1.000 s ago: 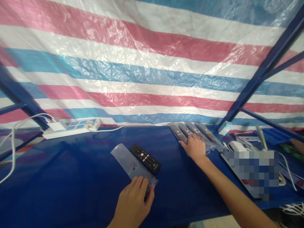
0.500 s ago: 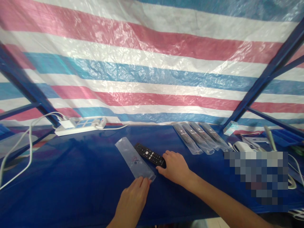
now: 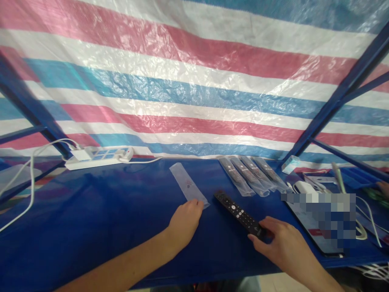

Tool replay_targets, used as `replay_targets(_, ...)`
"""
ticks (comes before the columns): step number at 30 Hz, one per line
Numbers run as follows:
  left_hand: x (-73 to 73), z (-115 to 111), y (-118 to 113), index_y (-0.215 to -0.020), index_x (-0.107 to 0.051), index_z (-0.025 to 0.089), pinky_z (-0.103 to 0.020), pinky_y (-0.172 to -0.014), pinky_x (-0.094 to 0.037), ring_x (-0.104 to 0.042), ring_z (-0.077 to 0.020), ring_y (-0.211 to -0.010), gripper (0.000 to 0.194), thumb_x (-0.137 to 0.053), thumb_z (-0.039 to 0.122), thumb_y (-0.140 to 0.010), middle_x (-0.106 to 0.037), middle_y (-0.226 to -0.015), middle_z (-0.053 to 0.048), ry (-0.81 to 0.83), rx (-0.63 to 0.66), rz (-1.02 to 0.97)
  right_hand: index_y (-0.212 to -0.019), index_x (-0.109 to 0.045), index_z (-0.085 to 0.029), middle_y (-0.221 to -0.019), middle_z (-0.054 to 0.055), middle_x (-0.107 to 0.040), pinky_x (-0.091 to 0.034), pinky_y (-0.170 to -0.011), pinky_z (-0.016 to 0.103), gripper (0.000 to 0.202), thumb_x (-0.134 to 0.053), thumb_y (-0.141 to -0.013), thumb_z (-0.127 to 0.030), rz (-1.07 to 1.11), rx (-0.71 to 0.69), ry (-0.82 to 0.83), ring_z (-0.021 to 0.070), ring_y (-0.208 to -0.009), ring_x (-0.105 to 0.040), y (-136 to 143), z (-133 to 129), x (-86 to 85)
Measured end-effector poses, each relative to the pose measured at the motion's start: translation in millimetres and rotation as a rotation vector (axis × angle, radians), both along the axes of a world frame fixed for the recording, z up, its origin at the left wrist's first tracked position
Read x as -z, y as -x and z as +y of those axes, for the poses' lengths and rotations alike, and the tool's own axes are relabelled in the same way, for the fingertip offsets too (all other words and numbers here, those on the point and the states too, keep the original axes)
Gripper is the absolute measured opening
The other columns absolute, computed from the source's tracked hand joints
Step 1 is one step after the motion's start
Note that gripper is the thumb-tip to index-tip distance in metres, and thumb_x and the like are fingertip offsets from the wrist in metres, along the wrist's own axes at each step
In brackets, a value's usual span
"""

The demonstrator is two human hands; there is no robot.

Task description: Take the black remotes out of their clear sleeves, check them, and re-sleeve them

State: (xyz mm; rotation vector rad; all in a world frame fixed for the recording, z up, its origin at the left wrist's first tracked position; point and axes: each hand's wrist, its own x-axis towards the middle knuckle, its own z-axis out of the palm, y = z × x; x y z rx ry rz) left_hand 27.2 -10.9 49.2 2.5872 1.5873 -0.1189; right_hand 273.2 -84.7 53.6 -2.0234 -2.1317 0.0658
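My right hand (image 3: 279, 239) grips the lower end of a black remote control (image 3: 238, 213), thumb on one side and fingers on the other. The remote's buttons face up and its far end points up and left. My left hand (image 3: 187, 221) is closed on the near end of a clear plastic sleeve (image 3: 187, 182) with a small reddish print. The sleeve looks flat, and it lies to the left of the remote, apart from it. Behind the remote, several bagged remotes (image 3: 237, 177) lie side by side on the blue table (image 3: 121, 215).
A white power strip (image 3: 100, 157) with plugs and cables sits at the back left. On the right are a tablet-like device (image 3: 306, 223), partly pixelated, a white charger (image 3: 305, 188), cables and a small box (image 3: 291, 164). Blue metal posts (image 3: 328, 105) stand before a striped tarp (image 3: 194, 89).
My right hand has drawn the remote right and nearer to me, away from the sleeve. My left hand has shifted the sleeve to the right and farther back.
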Motion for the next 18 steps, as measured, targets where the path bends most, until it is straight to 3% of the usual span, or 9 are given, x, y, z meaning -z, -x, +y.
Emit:
replay_targets(6,14.5,15,-1,-0.094,-0.061,0.015,-0.031,-0.073,-0.051,-0.065,-0.0201,-0.082,0.030,-0.032,0.015,-0.095,-0.065,-0.090,-0.008,-0.096,-0.007,-0.098,-0.064,-0.063,-0.027,-0.067,0.002,-0.064,-0.042,-0.053,0.026,0.020,-0.062,-0.073,-0.044,0.070,-0.123,0.038,0.0170,-0.061,-0.062,-1,-28,2.0)
replay_targets(18,28.3,11,2,-0.094,-0.061,0.017,-0.029,-0.076,-0.051,-0.063,-0.0173,-0.081,0.028,-0.034,0.011,-0.093,-0.064,-0.088,-0.005,-0.153,0.143,-0.238,-0.070,-0.064,-0.025,-0.073,0.002,-0.066,-0.044,-0.057,0.026,0.019,-0.059,-0.077,-0.042,0.045,-0.138,0.039,0.0172,-0.067,-0.064,15,-15,15.1)
